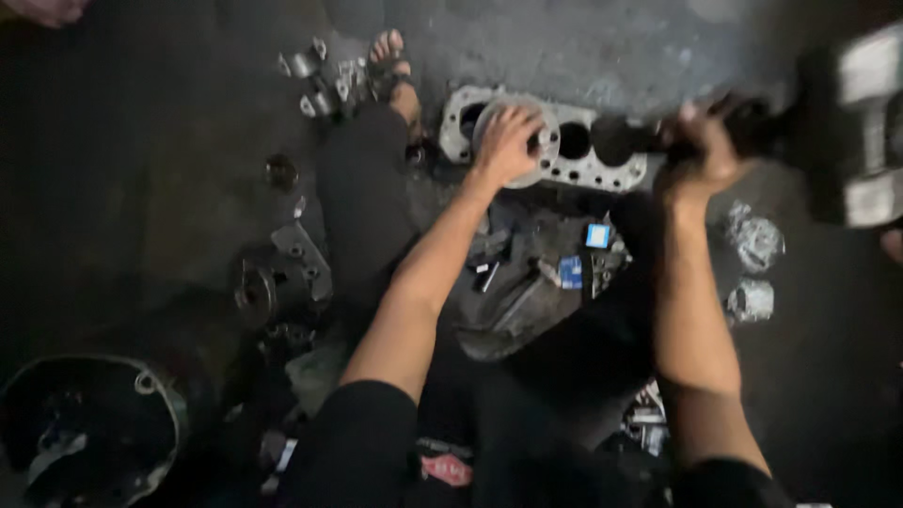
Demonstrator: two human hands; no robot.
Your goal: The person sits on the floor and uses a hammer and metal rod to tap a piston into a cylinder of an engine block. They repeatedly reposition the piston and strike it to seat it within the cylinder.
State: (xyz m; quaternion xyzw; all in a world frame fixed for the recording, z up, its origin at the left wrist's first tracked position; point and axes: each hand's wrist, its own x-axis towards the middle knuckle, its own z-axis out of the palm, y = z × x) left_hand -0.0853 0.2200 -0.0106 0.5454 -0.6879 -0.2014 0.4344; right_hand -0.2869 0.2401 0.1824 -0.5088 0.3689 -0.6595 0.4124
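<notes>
- Grey concrete floor (602, 47) lies under everything we see, dark with grime and strewn with metal parts.
- At lower left we find a large round housing (89, 428), its open side up.
- Ahead of us lies a flat metal plate with round bores (588, 155), beside a sandalled foot (390, 56).
- Our left hand (508, 141) rests spread over a round metal disc (541, 141) that sits on the plate's left end, fingers curled on its rim.
- Our right hand (701, 155) is clenched around a dark blurred tool (752, 127), held above the plate's right end.
- Small blue boxes (572, 271) lie near us between our arms.
- Two crumpled shiny pieces (752, 240) sit right of our right forearm.
</notes>
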